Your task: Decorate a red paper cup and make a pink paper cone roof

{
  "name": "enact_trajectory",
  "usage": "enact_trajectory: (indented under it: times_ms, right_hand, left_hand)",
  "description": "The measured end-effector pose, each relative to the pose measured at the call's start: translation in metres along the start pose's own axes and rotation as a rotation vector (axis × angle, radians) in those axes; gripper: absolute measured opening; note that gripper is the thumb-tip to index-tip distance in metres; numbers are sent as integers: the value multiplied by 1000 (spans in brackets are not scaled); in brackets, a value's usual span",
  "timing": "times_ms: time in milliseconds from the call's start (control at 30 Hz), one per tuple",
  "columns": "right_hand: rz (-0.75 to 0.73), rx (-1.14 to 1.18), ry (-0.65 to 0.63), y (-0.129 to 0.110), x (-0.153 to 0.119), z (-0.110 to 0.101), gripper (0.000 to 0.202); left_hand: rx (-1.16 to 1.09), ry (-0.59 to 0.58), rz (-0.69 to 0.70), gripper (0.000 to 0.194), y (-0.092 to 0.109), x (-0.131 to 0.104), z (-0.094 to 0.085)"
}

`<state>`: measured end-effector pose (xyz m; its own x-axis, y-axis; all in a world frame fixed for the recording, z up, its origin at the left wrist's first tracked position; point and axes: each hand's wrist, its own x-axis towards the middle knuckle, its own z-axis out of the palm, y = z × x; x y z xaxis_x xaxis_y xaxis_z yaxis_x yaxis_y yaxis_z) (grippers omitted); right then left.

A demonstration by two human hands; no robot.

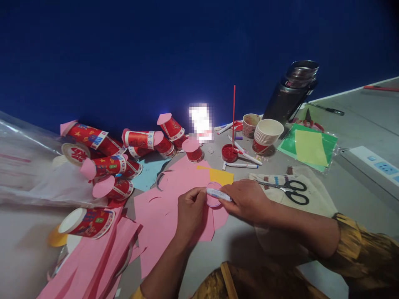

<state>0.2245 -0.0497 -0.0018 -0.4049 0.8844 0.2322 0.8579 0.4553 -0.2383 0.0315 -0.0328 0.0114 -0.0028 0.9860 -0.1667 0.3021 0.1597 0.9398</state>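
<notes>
Between my two hands is a white marker point(219, 194), lying across a circle outlined in purple on pink paper point(187, 178). My right hand point(246, 199) is closed on the marker's right end. At the marker's left tip are the pinched fingers of my left hand point(192, 211); whether they grip the marker or its cap is too small to tell. A yellow paper piece point(222, 176) lies just beyond my hands. Scissors with black handles point(296, 192) rest on a cloth point(311, 178) to the right.
Several red paper cups point(106, 165) with pink paper pieces lie at the left. Stacked cups point(268, 135), a dark thermos point(291, 91), a red pot point(230, 153) with an upright stick, and markers point(242, 165) stand or lie behind. A power strip point(374, 162) is at right.
</notes>
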Motion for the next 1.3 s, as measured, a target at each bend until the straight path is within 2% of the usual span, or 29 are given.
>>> enact_trajectory:
  times_ms: [267, 433, 567, 700, 933, 1067, 1300]
  right_hand:
    - [44, 6, 57, 4, 2, 5, 32]
    - [8, 38, 84, 4, 1, 4, 32]
    - [-44, 58, 41, 4, 0, 3, 27]
    - [-68, 50, 13, 4, -1, 3, 25]
    - [-19, 19, 86, 4, -1, 5, 34]
    - [-4, 23, 116, 4, 0, 4, 32]
    - [-60, 44, -16, 3, 1, 0, 28]
  left_hand:
    - [16, 24, 23, 26, 0, -4, 3]
    - [-30, 9, 42, 26, -3, -4, 0]
    - [-31, 12, 35, 29, -4, -1, -2]
    - [0, 27, 10, 23, -3, 2, -3]
    - [27, 42, 5, 24, -2, -1, 2]
    - [19, 35, 12, 24, -1, -3, 1]
    - [-9, -13, 32, 26, -3, 0, -4]
